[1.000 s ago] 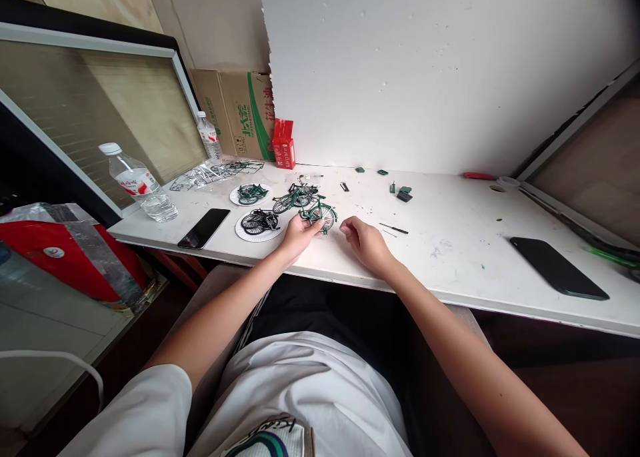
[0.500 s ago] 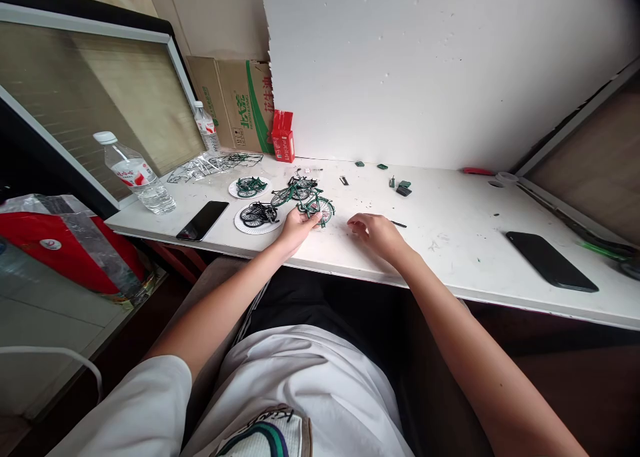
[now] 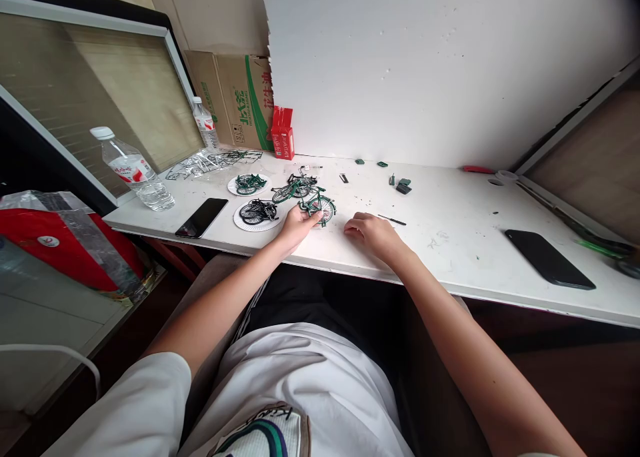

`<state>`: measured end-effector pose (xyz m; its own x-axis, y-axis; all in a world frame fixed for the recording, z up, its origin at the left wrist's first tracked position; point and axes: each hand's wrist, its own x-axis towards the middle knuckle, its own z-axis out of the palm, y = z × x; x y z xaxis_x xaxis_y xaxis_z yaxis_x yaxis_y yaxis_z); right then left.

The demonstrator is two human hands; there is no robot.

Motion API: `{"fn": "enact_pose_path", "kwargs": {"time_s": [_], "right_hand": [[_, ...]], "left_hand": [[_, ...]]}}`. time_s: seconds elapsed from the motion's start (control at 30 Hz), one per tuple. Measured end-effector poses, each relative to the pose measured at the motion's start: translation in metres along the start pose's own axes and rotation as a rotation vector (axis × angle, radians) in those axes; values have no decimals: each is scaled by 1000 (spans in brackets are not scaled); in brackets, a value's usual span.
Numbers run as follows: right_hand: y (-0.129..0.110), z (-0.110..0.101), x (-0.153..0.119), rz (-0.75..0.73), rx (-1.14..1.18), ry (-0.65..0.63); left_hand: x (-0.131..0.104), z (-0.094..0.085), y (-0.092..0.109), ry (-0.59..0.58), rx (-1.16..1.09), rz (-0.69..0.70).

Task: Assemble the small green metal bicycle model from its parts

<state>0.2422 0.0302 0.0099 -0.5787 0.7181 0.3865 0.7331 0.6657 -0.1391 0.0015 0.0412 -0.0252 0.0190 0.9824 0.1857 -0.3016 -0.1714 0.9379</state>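
My left hand (image 3: 299, 225) is closed on a small green model bicycle (image 3: 325, 208), whose spoked wheel sticks out past the fingertips. Palm down on the white table, my right hand (image 3: 369, 230) has its fingers curled together; whatever they may pinch is hidden. A thin black stick (image 3: 392, 220) lies just beyond that hand. Behind the held bicycle, more green and black model bicycles (image 3: 300, 185) overlap on the table. Black bicycle models (image 3: 258, 212) rest on the nearer white plate (image 3: 255, 228), and green ones (image 3: 250, 184) on the farther plate (image 3: 231, 186).
A black phone (image 3: 203, 218) lies left of the plates, another dark phone (image 3: 549, 258) at far right. Two water bottles (image 3: 137, 174), a cardboard box (image 3: 237, 104) and a small red box (image 3: 283, 134) stand at the left and back. Small green pieces (image 3: 404, 185) lie farther back.
My right hand has shifted slightly left and turned more palm down, uncovering more of the black stick. The left hand keeps the green bicycle in nearly the same place.
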Motion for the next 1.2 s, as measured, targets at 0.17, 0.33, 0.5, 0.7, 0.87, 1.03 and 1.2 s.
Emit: {"fn": "enact_pose_path", "kwargs": {"time_s": [0.17, 0.33, 0.5, 0.7, 0.87, 1.03, 1.2], "right_hand": [[-3, 5, -1, 13, -103, -26], [-5, 6, -3, 18, -75, -40], [-9, 1, 2, 26, 317, 141], [-19, 0, 6, 20, 503, 312], [-19, 5, 5, 0, 549, 323], [-19, 7, 6, 1, 579, 316], [-19, 11, 7, 9, 591, 321]], "left_hand": [[-1, 1, 2, -18, -5, -12], [-4, 2, 6, -18, 11, -17], [-10, 9, 8, -57, 14, 4], [-22, 23, 9, -95, -53, -29], [-28, 32, 11, -155, -88, -37], [-29, 33, 9, -139, -108, -22], [-29, 32, 7, -137, -110, -23]]}}
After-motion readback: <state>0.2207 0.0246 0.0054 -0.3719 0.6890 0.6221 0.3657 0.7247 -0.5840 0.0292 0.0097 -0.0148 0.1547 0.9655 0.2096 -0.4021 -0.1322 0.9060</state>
